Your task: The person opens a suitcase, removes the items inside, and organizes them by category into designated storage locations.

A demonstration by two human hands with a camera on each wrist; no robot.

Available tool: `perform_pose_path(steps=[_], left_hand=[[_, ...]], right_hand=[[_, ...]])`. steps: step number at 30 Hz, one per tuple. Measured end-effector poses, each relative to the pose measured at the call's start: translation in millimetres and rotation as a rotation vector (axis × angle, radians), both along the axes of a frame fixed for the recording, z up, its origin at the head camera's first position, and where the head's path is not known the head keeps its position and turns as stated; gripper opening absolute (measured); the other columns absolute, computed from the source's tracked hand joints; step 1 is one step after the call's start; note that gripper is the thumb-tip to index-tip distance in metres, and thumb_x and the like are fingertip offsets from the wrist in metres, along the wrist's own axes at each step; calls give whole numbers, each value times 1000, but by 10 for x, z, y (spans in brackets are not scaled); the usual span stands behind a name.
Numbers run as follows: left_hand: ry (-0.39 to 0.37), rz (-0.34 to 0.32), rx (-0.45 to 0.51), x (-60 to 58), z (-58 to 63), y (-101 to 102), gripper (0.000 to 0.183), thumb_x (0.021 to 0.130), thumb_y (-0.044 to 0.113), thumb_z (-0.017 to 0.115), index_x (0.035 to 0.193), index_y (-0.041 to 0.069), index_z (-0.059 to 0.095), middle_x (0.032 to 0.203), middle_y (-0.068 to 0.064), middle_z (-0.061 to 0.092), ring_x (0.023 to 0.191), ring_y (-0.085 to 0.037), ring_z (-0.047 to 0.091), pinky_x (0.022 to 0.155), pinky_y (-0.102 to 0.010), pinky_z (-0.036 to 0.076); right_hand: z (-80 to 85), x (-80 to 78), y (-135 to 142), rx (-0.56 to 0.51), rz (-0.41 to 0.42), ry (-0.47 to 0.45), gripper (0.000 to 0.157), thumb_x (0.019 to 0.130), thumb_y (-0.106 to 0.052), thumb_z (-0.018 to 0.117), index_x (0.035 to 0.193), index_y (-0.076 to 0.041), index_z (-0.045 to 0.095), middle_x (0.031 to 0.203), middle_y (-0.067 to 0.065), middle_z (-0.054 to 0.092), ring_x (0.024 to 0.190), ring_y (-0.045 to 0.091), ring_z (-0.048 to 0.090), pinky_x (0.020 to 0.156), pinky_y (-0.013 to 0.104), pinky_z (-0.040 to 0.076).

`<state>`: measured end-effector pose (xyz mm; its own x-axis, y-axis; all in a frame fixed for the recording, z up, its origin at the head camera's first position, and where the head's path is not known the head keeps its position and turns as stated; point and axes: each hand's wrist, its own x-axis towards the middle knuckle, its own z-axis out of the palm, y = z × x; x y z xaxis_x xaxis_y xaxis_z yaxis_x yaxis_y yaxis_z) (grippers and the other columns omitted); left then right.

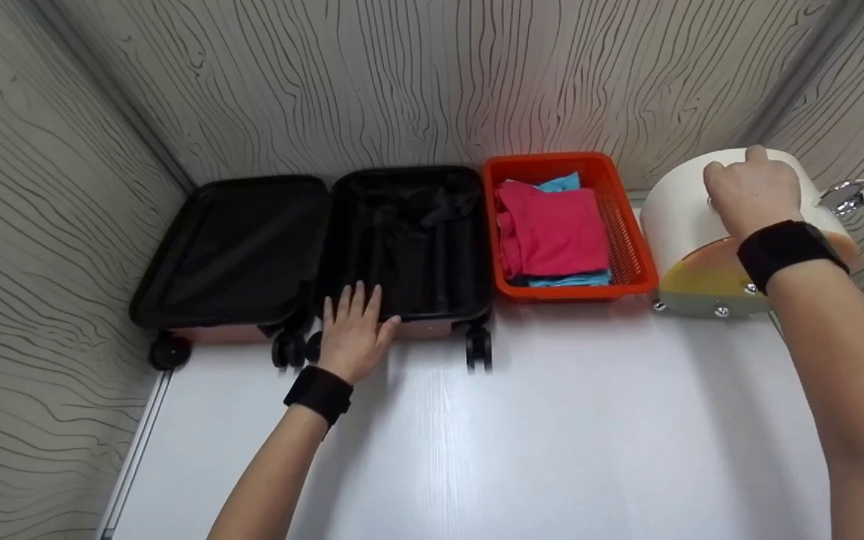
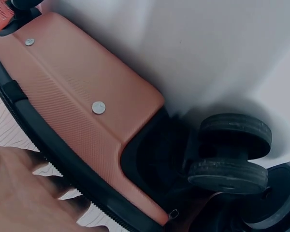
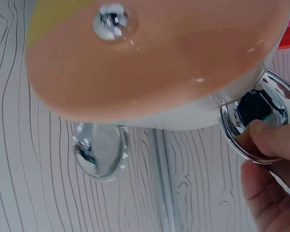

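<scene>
My left hand (image 1: 354, 341), fingers straight and spread, rests at the front rim of the open suitcase's right half (image 1: 421, 247), which is black inside. In the left wrist view the suitcase's pink ribbed shell (image 2: 72, 79) shows below the black zipped rim. My right hand (image 1: 756, 191) is at the top of a glossy white, round-topped case (image 1: 676, 195) with an orange, yellow and green front. In the right wrist view my thumb and fingers (image 3: 275, 142) pinch a polished chrome ring (image 3: 285, 96) on it. A second chrome loop (image 3: 100, 150) is uncovered.
The suitcase's other half (image 1: 233, 251) lies at left; black wheels (image 1: 479, 346) jut forward. An orange basket (image 1: 631, 240) with a folded pink cloth (image 1: 556, 232) over blue cloth (image 1: 571, 280) stands between suitcase and case. Patterned walls (image 1: 417, 75) enclose the white table (image 1: 477, 442).
</scene>
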<state>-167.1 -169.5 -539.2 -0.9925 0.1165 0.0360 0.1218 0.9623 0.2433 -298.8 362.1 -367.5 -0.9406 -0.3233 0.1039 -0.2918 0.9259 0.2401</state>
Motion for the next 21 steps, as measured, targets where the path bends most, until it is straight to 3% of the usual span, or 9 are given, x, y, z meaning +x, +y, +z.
perform_pose_path(steps=[6,11,16,21], left_hand=[[-4,-4,-12,-112,88,30,70,108,56,36,162,12,29,166,-21,21,153,-41,15,121,-61,4],[6,-9,-35,-260,206,47,71,108,57,35,163,13,28,167,-21,20,153,-41,15,121,-62,4],[-24,-3,-68,-444,366,47,72,108,59,30,165,16,21,169,-19,14,155,-38,9,121,-60,-1],[-34,0,-86,-649,531,24,72,107,60,29,165,19,16,170,-17,10,156,-37,6,121,-59,-4]], right_hand=[[-28,-56,-3,65,-48,26,25,78,11,75,93,9,55,77,26,61,88,47,49,70,56,49],[-67,-91,-83,41,-108,34,9,89,1,60,90,9,57,78,27,60,90,48,49,81,60,43],[-196,-107,-214,-30,-98,36,26,91,-14,49,100,11,55,89,30,54,101,53,44,95,67,33],[-402,-97,-531,-78,-35,43,52,96,-26,53,135,8,51,129,36,50,126,56,37,113,69,19]])
